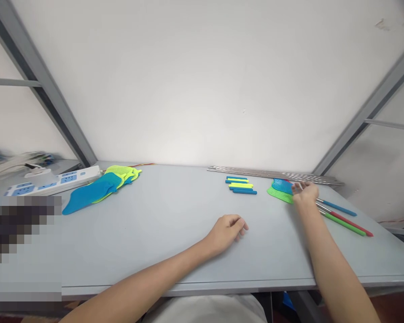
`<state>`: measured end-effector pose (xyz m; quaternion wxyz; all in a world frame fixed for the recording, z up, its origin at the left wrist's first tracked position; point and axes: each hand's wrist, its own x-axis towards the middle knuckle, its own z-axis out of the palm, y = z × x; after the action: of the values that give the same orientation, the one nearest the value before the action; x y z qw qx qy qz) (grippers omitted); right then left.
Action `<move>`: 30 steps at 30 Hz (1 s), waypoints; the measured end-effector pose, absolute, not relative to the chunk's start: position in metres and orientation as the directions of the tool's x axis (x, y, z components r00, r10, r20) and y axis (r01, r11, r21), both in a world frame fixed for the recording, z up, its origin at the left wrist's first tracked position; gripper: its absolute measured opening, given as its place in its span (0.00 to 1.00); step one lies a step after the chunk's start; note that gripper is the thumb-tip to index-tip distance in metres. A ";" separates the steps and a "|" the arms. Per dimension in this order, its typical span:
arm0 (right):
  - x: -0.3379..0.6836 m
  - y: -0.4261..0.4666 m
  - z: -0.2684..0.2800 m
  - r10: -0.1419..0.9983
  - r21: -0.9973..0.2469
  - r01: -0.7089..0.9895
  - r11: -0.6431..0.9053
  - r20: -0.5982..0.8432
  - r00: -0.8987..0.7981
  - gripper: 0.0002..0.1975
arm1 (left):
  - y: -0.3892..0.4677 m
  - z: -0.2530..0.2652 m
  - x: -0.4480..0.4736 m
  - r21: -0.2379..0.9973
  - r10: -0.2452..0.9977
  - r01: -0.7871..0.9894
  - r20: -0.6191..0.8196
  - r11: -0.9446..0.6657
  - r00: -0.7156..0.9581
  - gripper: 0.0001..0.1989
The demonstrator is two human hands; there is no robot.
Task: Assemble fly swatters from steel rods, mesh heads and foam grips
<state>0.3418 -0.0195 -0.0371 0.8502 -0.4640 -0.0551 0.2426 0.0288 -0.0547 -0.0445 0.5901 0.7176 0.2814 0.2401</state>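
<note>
Short tubes (pixel 241 185): matt, smooth plastic, by my eye. Beneath them, worktop (pixel 155 251): smooth, dull finish. Right of the tubes I note swatter heads (pixel 280 194), perforated plastic mesh; shafts (pixel 324 207), bare shiny metal; grips (pixel 345 224), smooth plastic. Behind the tubes, thin rods (pixel 272 173): glossy metal. Well left of the tubes, flat pieces (pixel 90 196): matt plastic, some perforated; power strip (pixel 87 174): smooth, hard plastic.
</note>
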 end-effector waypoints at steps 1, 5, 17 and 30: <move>0.335 -0.017 -0.038 0.454 -0.827 -0.367 0.426 -0.155 0.877 0.09 | -0.053 -0.045 0.028 0.981 0.680 0.123 0.011 -0.148 0.733 0.17; 0.304 -0.005 -0.042 0.551 -0.874 -0.383 0.300 -0.169 0.817 0.08 | -0.043 -0.045 0.027 0.966 0.628 0.166 -0.005 -0.197 0.778 0.17; 0.255 0.011 -0.061 0.779 -0.896 -0.426 0.129 -0.175 0.603 0.08 | 0.081 -0.047 0.052 0.472 0.683 0.506 0.366 -0.722 0.632 0.12; 0.254 0.014 -0.060 0.802 -0.906 -0.411 0.101 -0.170 0.572 0.09 | 0.167 -0.053 0.067 -0.013 0.688 0.725 0.304 -0.689 0.659 0.15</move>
<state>0.2544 0.0135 -0.0599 0.7178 -0.5204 -0.1881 0.4225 0.0672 0.1672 -0.0530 -0.0665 0.9084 0.3886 0.1389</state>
